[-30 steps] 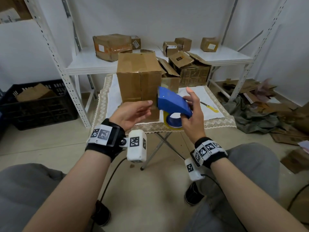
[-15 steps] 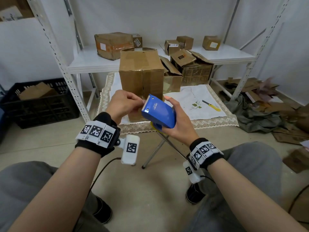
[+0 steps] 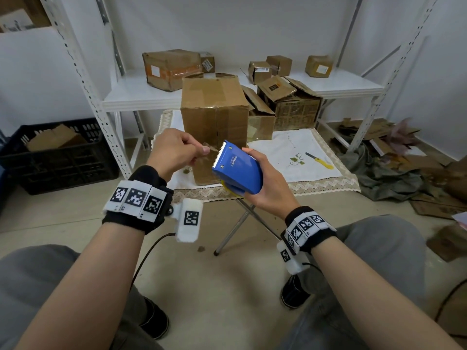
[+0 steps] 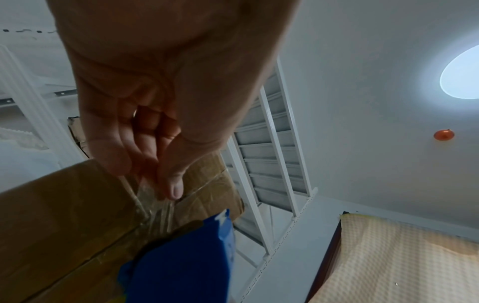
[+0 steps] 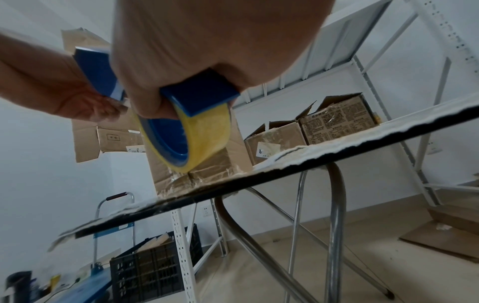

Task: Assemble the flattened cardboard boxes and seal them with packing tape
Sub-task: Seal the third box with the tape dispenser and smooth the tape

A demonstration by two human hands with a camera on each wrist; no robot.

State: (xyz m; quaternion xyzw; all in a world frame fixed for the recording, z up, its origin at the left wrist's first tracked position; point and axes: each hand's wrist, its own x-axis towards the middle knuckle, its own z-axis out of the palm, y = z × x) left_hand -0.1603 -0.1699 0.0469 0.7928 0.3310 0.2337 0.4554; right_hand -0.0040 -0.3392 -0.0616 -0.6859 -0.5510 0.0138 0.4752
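Note:
A tall brown cardboard box (image 3: 214, 114) stands upright on the small folding table (image 3: 328, 185), its top and front seam taped. My right hand (image 3: 267, 188) grips a blue tape dispenser (image 3: 237, 170) with a yellowish tape roll (image 5: 199, 139), held in the air just in front of the box, toothed blade up. My left hand (image 3: 177, 151) pinches the clear loose tape end (image 4: 155, 196) between thumb and fingers, just left of the blade, in front of the box face.
A yellow-handled utility knife (image 3: 319, 160) lies on the white cloth at the table's right. Opened boxes (image 3: 290, 107) stand behind the tall one, and a white shelf (image 3: 141, 94) carries several small boxes. A black crate (image 3: 58, 157) sits left; cardboard scraps (image 3: 404, 157) litter the floor at right.
The dispenser turned blade-up and came nearer me. My left hand went from open beside it to pinching the tape end, then drew it slightly left of the blade.

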